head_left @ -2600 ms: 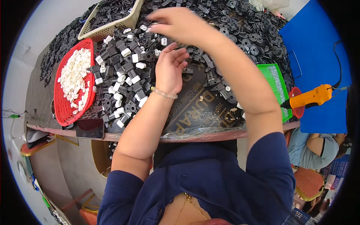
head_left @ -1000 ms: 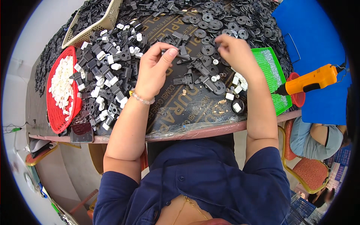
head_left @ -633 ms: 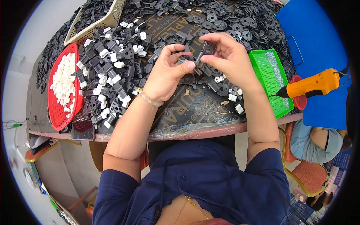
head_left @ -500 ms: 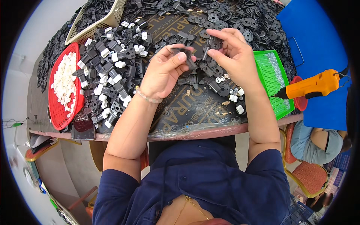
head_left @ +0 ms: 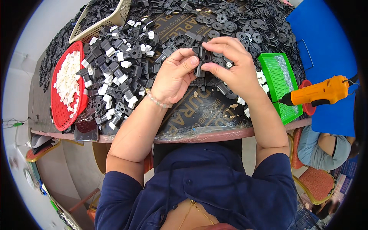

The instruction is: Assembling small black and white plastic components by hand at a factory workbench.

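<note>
The left hand (head_left: 174,79) has its grip nearly closed on a black part (head_left: 198,70); the right hand's (head_left: 238,66) fingertips pinch a holed piece (head_left: 206,56) against it, over the surface (head_left: 209,119), right of the white-capped pile (head_left: 122,78). Skewed alignment could make either slip. Tan lettering (head_left: 184,115) is legible, partly covered.

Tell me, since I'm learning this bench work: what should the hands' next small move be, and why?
I'd probably line up the black parts and ease them gently together. The left hand and right hand pinch them from opposite sides, close together in view; I can't tell whether the parts already touch, so careful alignment seems safer than a hard push.
</note>
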Action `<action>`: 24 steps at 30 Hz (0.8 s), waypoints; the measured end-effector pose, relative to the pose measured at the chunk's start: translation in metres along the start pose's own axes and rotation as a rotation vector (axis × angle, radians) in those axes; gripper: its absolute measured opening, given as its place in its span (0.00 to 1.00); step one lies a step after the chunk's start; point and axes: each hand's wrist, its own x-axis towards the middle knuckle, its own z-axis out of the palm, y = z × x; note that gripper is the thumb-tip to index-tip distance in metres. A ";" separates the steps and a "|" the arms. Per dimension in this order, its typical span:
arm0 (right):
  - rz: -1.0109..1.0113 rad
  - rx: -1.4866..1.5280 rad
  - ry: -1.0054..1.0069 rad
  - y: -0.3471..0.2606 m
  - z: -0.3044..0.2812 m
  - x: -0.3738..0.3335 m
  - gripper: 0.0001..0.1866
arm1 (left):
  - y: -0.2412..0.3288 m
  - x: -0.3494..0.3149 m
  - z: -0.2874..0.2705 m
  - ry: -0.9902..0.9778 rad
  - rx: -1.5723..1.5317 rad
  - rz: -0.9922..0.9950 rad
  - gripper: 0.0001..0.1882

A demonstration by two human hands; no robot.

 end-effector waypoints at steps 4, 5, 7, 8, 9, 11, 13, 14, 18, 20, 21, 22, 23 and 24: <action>-0.070 -0.153 0.071 0.000 0.000 0.000 0.23 | 0.003 -0.007 0.015 -0.027 0.018 -0.009 0.16; -0.070 -0.139 0.071 0.002 0.000 0.000 0.22 | 0.001 -0.007 0.016 -0.026 0.017 -0.009 0.16; -0.073 -0.126 0.071 0.002 -0.002 0.001 0.21 | -0.002 -0.007 0.017 0.029 0.321 0.133 0.19; 0.051 0.058 0.050 0.002 -0.004 0.002 0.20 | -0.002 -0.007 0.019 0.029 0.320 0.134 0.19; 0.177 0.239 0.029 0.002 -0.007 0.002 0.19 | -0.002 -0.008 0.023 0.020 0.404 0.176 0.18; 0.162 0.199 -0.019 0.010 -0.011 0.001 0.15 | -0.002 -0.007 0.023 0.008 0.485 0.216 0.16; 0.294 0.278 -0.182 0.008 -0.017 0.001 0.13 | 0.001 -0.007 0.015 0.072 0.984 0.196 0.13; 0.323 0.266 -0.192 0.002 -0.018 0.002 0.11 | 0.002 -0.007 0.014 0.059 1.067 0.272 0.10; 0.481 0.391 -0.198 -0.001 -0.026 -0.003 0.12 | 0.013 -0.012 0.031 0.012 1.115 0.191 0.09; 0.554 0.339 -0.219 -0.010 -0.038 -0.014 0.13 | 0.005 -0.010 0.027 0.029 0.943 0.149 0.09; 0.623 0.294 -0.248 -0.018 -0.045 -0.021 0.13 | 0.003 -0.011 0.025 0.059 0.774 0.108 0.10; 0.619 0.015 -0.313 -0.026 -0.058 -0.026 0.14 | 0.005 -0.007 0.023 0.089 0.622 0.108 0.09; 0.622 0.013 -0.312 -0.028 -0.068 -0.040 0.14 | 0.013 -0.007 0.023 0.116 0.616 0.092 0.09; 0.608 -0.150 -0.475 -0.030 -0.080 -0.055 0.15 | 0.013 -0.006 0.016 0.119 0.495 0.121 0.09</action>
